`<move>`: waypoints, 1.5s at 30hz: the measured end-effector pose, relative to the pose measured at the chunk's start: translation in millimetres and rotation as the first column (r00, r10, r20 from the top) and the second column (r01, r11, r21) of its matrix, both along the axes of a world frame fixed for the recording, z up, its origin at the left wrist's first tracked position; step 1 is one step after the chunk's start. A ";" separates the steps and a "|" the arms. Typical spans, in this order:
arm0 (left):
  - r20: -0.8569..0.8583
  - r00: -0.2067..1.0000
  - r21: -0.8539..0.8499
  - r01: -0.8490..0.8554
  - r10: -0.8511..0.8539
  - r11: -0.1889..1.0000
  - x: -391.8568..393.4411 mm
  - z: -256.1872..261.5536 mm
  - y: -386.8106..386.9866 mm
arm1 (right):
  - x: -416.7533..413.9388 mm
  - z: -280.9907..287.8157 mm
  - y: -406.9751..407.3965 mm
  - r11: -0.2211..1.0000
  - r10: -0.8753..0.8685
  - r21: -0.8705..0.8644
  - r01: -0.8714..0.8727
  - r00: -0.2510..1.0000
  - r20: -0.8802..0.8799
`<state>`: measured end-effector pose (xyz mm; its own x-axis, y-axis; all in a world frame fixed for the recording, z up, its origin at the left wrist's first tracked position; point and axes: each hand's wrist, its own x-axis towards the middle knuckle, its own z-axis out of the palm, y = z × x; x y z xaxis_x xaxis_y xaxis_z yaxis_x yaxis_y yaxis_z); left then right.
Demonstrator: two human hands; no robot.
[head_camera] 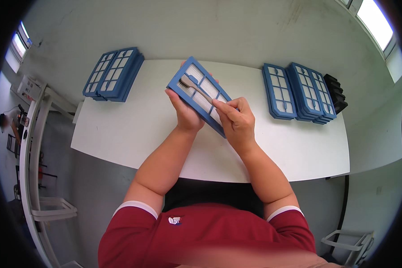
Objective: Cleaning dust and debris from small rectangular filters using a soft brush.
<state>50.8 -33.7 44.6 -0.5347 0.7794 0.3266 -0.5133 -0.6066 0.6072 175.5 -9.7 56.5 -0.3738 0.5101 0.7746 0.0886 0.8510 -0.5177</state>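
Note:
My left hand (pixel 188 115) holds a blue-framed pleated air filter (pixel 206 117) tilted above the white table, with the thumb on its near left edge and fingertips showing behind the far side. A small brush (pixel 201 91) with a pale handle and dark bristles is gripped in my right hand (pixel 238 120). The bristle end lies over the upper left part of the filter, at the frame and white pleats. The right hand covers the filter's lower right part.
Stacks of similar blue filters stand on the table (pixel 127 140) at the back left (pixel 115 73) and right (pixel 310 92). Black parts (pixel 335 92) adjoin the right stacks. A wall rises behind the table. Further off at the left is a person (pixel 11 127) beyond a pale frame (pixel 37 134).

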 end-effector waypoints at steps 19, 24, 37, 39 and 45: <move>0.025 0.996 0.006 -0.088 0.088 0.996 -12.1 5.2 -1.3 | -0.7 -5.7 -1.6 0.984 0.156 -0.093 -0.154 0.988 0.012; 0.002 0.998 0.014 -0.061 0.061 0.998 -10.8 6.6 -0.6 | -0.9 -3.1 4.4 0.994 0.081 -0.077 -0.078 0.996 0.037; 0.035 0.996 0.056 -0.085 0.083 0.995 -26.8 13.2 -4.7 | -1.8 -2.8 1.7 0.994 0.075 -0.086 -0.071 0.996 0.038; 0.031 0.995 0.048 -0.095 0.094 0.994 -26.3 13.4 -4.6 | -0.3 -3.6 2.3 0.993 0.101 -0.067 -0.098 0.994 0.043; 0.051 0.990 0.029 -0.134 0.133 0.991 -28.2 18.1 -4.6 | -2.4 -2.7 -2.8 0.983 0.164 -0.086 -0.159 0.985 0.054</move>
<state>22.5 -38.3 62.7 -0.6494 0.6894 0.3209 -0.4550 -0.6904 0.5624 173.1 -12.6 53.9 -0.5015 0.4989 0.7068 -0.0138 0.8123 -0.5831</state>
